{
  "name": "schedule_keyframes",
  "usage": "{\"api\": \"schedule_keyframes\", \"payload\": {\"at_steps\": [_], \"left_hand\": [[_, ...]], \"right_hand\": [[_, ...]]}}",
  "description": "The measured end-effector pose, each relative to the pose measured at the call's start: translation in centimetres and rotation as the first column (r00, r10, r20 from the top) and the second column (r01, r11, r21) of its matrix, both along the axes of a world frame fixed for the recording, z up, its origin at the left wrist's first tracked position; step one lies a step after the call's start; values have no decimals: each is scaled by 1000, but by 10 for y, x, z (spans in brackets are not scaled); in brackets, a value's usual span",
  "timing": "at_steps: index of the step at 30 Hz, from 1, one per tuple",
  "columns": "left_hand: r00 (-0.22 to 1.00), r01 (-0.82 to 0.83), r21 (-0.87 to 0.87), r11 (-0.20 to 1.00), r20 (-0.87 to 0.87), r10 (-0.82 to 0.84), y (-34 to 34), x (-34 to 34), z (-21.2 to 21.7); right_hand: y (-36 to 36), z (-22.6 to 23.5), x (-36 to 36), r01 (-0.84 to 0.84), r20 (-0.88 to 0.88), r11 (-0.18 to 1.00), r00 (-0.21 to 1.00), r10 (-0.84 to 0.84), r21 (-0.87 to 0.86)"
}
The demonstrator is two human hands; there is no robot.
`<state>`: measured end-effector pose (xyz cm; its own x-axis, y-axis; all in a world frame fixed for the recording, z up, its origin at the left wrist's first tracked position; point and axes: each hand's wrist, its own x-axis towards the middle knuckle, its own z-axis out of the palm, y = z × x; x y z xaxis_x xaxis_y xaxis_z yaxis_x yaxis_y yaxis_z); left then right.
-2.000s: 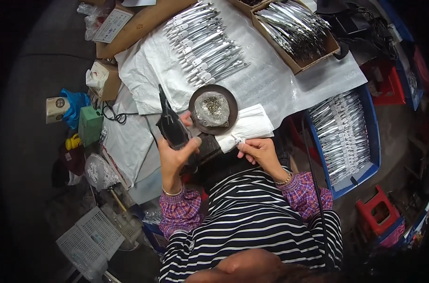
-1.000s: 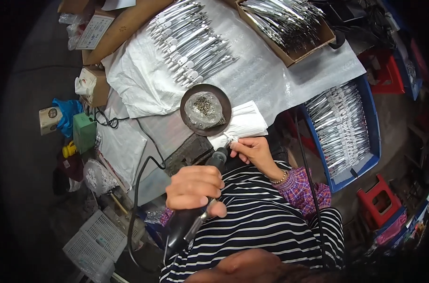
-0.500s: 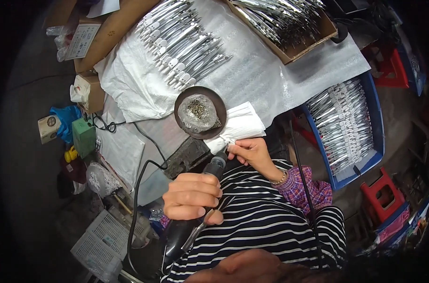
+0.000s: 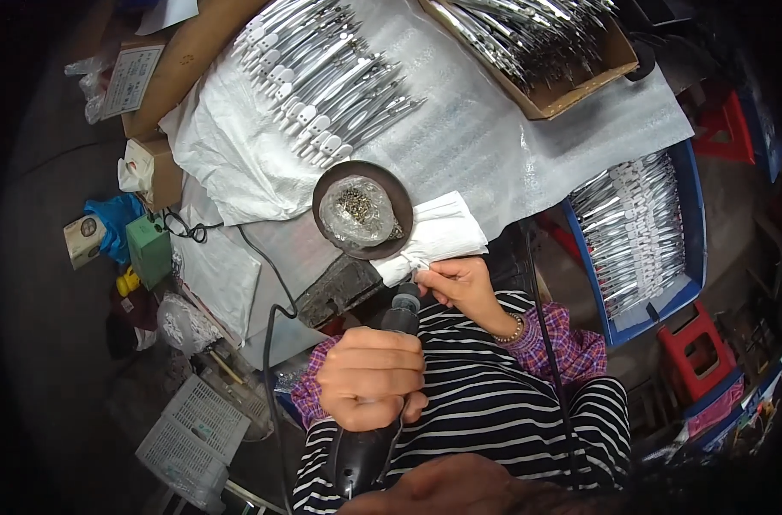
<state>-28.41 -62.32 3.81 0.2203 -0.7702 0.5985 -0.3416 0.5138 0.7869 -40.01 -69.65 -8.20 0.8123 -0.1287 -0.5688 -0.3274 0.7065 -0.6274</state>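
Note:
My left hand (image 4: 369, 378) wraps around a black electric screwdriver (image 4: 356, 459), whose grey nose (image 4: 402, 313) points away from me toward my right fingertips. My right hand (image 4: 464, 290) pinches a small white piece (image 4: 420, 264) at the near edge of a folded white cloth or paper (image 4: 447, 225). The tool's tip lies close to that piece, but I cannot tell whether they touch. Just beyond is a dark round dish (image 4: 324, 184) holding a clear plastic bag (image 4: 343, 225) of small metal screws (image 4: 354, 204). A dark block (image 4: 335, 292) lies between dish and tool.
Rows of silver, white-ended metal parts (image 4: 322, 86) lie on white sheeting (image 4: 459, 112). A cardboard box (image 4: 571, 101) and a blue crate (image 4: 698, 232) hold more. A black cord (image 4: 275, 360) loops at the left. Red stools (image 4: 698, 348) stand at the right.
My left hand and the screwdriver have shifted right and nearer to me, the tool now more upright in the picture. My right hand keeps its pinch, almost in place. The view has shifted slightly.

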Motion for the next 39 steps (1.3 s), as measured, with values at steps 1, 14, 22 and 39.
{"api": "schedule_keyframes", "payload": {"at_steps": [1,14,22,39], "left_hand": [[1000,4,-3,1000,-7,-4,0,0,-1],[1000,-12,24,1000,5,12,6,-2,-4],[1000,6,-27,1000,7,-6,9,-3,-6],[997,-60,-69,996,-61,56,8,2,-4]], "right_hand": [[0,0,0,-1,-3,1000,1000,1,-10],[3,-3,0,52,26,996,998,-51,-67],[3,-4,-1,35,27,995,999,-33,-90],[2,-4,0,25,28,999,999,-25,-34]]}}
